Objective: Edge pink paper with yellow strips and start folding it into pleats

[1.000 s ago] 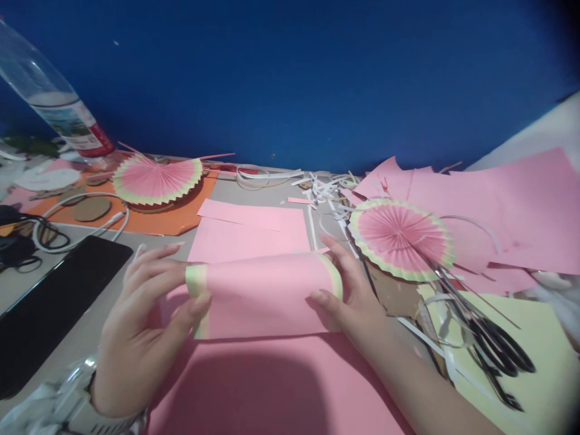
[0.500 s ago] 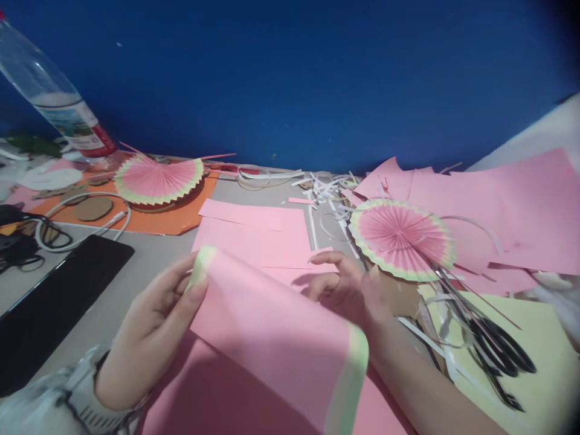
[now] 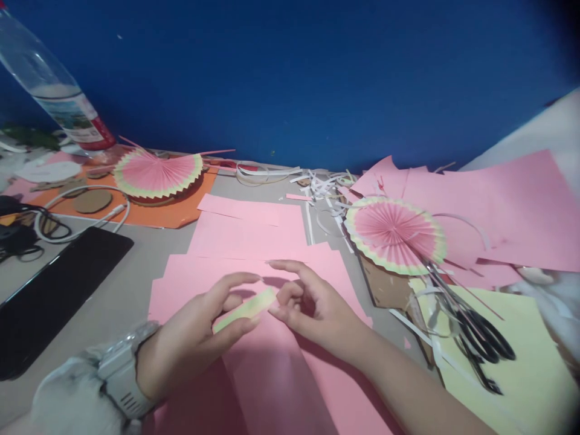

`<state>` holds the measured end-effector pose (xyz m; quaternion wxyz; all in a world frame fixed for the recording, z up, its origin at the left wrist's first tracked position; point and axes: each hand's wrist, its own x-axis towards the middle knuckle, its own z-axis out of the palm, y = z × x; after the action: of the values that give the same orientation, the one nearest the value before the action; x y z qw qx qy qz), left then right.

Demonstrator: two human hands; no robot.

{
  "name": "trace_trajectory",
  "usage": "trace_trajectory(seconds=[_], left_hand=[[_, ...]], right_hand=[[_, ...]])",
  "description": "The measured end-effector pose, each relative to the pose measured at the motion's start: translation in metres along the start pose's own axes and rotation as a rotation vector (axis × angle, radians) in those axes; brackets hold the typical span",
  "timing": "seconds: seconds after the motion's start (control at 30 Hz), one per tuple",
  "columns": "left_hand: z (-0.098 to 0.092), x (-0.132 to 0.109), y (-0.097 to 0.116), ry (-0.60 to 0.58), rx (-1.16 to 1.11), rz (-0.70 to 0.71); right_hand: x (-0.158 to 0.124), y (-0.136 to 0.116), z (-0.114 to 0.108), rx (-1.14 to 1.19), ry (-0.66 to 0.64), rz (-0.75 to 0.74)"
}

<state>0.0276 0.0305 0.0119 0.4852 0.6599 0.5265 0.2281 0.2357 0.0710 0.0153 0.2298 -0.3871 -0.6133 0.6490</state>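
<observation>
A pink sheet of paper with a pale green edge (image 3: 249, 307) is raised over the middle of the work area, the edge turned up between my hands. My left hand (image 3: 194, 329), with a watch at the wrist, is closed on that edge, thumb in front and fingers behind. At the edge's right end, my right hand (image 3: 317, 305) pinches the corner between thumb and curled fingers, its index finger stretched above. Beneath lie several plain pink sheets (image 3: 254, 232), some overlapping. The lower part of the held sheet runs out of view.
A round pleated paper fan (image 3: 392, 232) and black-handled scissors (image 3: 484, 335) lie right, near yellow paper (image 3: 521, 362). Left are a black phone (image 3: 67, 296), a white cable (image 3: 43, 232), another pleated fan (image 3: 158, 175) and a bottle (image 3: 72, 109). Paper scraps (image 3: 324, 187) lie by the blue wall (image 3: 290, 78).
My left hand has moved right with the paper's green edge. My right hand has come left and closed on the corner. The sheet's broad face has swung downward.
</observation>
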Motion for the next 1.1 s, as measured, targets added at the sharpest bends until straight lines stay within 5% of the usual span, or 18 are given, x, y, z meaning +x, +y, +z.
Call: trace_trajectory(seconds=[0.23, 0.43, 0.6, 0.73, 1.1], left_hand=[[0.001, -0.001, 0.004, 0.178, -0.025, 0.029], [0.000, -0.001, 0.018, 0.118, 0.132, 0.100], [0.005, 0.016, 0.027, 0.234, -0.125, 0.035], [0.011, 0.032, 0.029, 0.169, -0.266, -0.009], [0.019, 0.039, 0.023, 0.300, -0.304, -0.038]], right_hand=[[-0.002, 0.003, 0.008, 0.022, 0.033, -0.070], [-0.003, 0.008, 0.013, 0.013, 0.006, -0.093], [-0.001, 0.010, 0.008, 0.118, 0.170, -0.108], [-0.001, 0.012, 0.006, 0.102, 0.316, -0.176], [0.004, 0.014, -0.001, 0.335, 0.383, -0.065]])
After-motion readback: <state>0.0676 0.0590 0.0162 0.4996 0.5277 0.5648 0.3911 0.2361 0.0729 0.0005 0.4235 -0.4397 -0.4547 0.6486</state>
